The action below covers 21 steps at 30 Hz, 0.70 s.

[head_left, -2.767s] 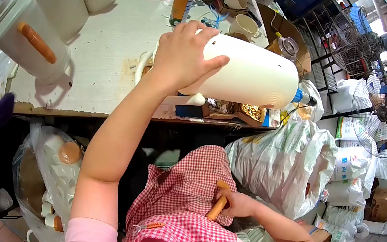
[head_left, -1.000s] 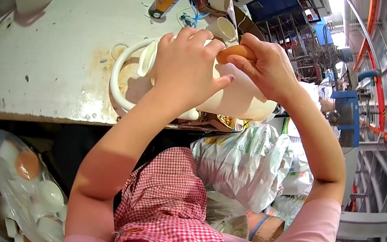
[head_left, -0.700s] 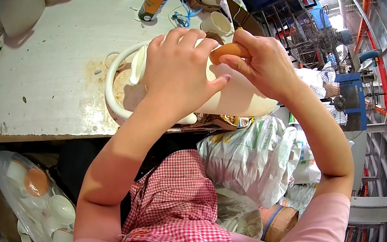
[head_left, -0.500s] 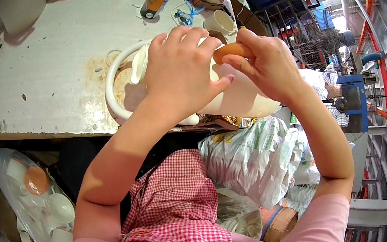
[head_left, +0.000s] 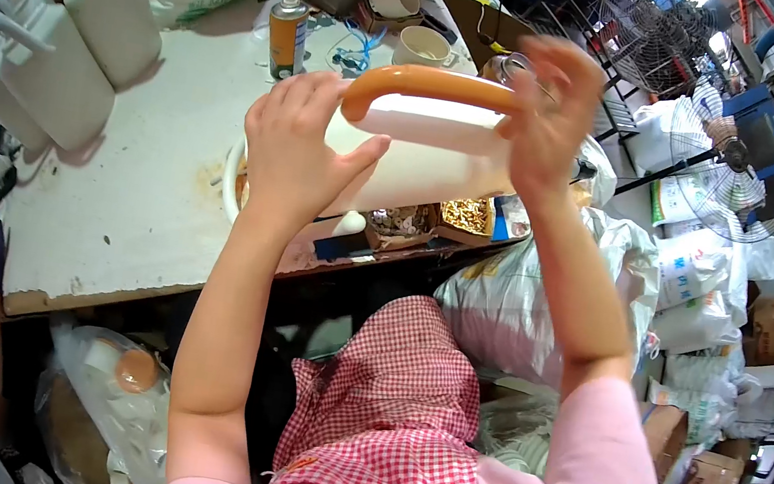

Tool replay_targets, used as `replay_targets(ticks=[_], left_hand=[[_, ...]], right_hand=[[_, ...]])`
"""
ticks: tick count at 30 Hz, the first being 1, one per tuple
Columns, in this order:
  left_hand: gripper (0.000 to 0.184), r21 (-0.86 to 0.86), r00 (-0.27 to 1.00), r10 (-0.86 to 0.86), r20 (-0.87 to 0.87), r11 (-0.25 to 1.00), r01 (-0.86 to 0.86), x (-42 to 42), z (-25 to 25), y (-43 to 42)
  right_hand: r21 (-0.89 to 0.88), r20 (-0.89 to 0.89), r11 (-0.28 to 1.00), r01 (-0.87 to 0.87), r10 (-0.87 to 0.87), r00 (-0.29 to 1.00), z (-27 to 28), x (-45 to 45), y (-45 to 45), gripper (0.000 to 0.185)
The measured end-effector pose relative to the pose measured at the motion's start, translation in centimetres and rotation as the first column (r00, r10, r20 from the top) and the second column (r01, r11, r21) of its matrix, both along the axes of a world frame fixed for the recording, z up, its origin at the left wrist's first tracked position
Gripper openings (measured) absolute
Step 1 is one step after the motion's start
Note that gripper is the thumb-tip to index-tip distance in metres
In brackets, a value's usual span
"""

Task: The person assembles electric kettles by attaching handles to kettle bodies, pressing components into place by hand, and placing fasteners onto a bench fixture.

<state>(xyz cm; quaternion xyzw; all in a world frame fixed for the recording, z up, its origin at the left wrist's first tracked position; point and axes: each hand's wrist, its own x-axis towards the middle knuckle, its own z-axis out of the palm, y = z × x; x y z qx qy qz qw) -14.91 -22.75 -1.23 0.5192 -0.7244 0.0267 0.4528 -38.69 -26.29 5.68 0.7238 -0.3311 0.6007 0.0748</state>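
Clock centred on the white watering can point(head_left: 417, 178) (best read of the shape): it lies on its side at the worktable's point(head_left: 147, 189) near edge, length running roughly 9 to 3.

Standing white cans point(head_left: 69, 75) at 9-10, aerosol can point(head_left: 287, 39) at 10. White loop point(head_left: 232, 179) sticks out at the 9 end.

Left hand point(head_left: 296, 147): spread over the 9 end, thumb toward the middle, fingers over the far side. Reads as a broad clamp on the body; gap between digits wide. Contact with the handle's near tip: can't tell.

Orange handle point(head_left: 442, 84): shallow arch along the 12 side, left end bent down toward the body. Seating at the right end is hidden by the right hand.

Small mug point(head_left: 423, 47) at 12, hardware tray point(head_left: 467, 216) with gold-coloured bits at 4, close by.

Right hand point(head_left: 554, 132): at 2, at the handle's right end, fingers apart and part-curled, motion-blurred. Can't tell if it's touching or clamped.

Handling, my judgement: body light for its bulk, thin-walled, smooth, apt to roll or dent; wants a wide palm hold at the 9 end. Handle looks stiff, glossy, slightly slippery; best pinched near its ends.
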Motion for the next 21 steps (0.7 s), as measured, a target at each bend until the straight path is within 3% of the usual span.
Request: replay_targets(ticks=[2,4,5,6,8,9,11,12,14,16,18,21], left_hand=[[0.057,-0.032,0.999,0.001,0.043,0.999,0.0,-0.4,1.0,-0.2],[0.059,0.104,0.995,-0.079,-0.053,0.991,0.085,-1.3,3.4,-0.3],[0.051,0.252,0.945,-0.136,-0.297,0.944,0.215,-2.5,4.9,-0.2],[0.051,0.256,0.951,-0.148,-0.271,0.942,0.219,-3.1,5.1,-1.1],[0.039,0.26,0.884,-0.231,-0.406,0.899,0.354,-4.3,5.0,-3.0],[0.029,0.232,0.888,-0.174,-0.426,0.928,0.293,-5.0,5.5,-2.4],[0.03,0.213,0.905,-0.104,-0.412,0.955,0.207,-6.1,5.6,-3.1],[0.031,0.197,0.896,-0.01,-0.445,0.974,0.109,-6.2,5.2,-3.0],[0.032,0.209,0.896,0.022,-0.443,0.975,0.079,-6.0,5.1,-3.7],[0.04,0.278,0.961,0.065,-0.268,0.961,0.012,-5.4,5.2,-3.7],[0.043,0.288,0.974,-0.04,-0.221,0.952,0.104,-4.2,5.1,-4.9],[0.044,0.389,0.966,-0.031,-0.257,0.912,0.133,-4.7,5.7,-5.1]], right_hand=[[0.317,0.28,0.929,0.189,-0.282,0.917,-4.0,-4.4,1.3,0.039],[0.591,0.236,0.795,0.136,-0.332,0.913,-7.6,-6.9,1.6,0.044],[0.668,0.26,0.744,-0.013,-0.217,0.941,-9.1,-8.1,1.3,0.048],[0.699,0.263,0.714,-0.043,-0.201,0.943,-7.8,-7.3,2.0,0.048],[0.684,0.595,0.587,-0.434,-0.105,0.797,-8.1,-8.1,1.8,0.044],[0.675,0.614,0.591,-0.442,-0.116,0.781,-8.6,-8.2,1.7,0.044],[0.606,0.625,0.684,-0.406,-0.094,0.775,-9.6,-7.9,1.0,0.04],[0.607,0.633,0.677,-0.417,-0.095,0.768,-9.7,-7.9,1.1,0.04],[0.596,0.637,0.679,-0.429,-0.075,0.767,-9.3,-7.7,1.1,0.039],[0.602,0.605,0.69,-0.402,-0.066,0.793,-10.1,-8.0,0.6,0.035],[0.567,0.626,0.727,-0.386,-0.077,0.776,-10.0,-7.8,1.0,0.035],[0.585,0.548,0.764,-0.272,-0.126,0.827,-9.9,-7.8,1.1,0.036]])
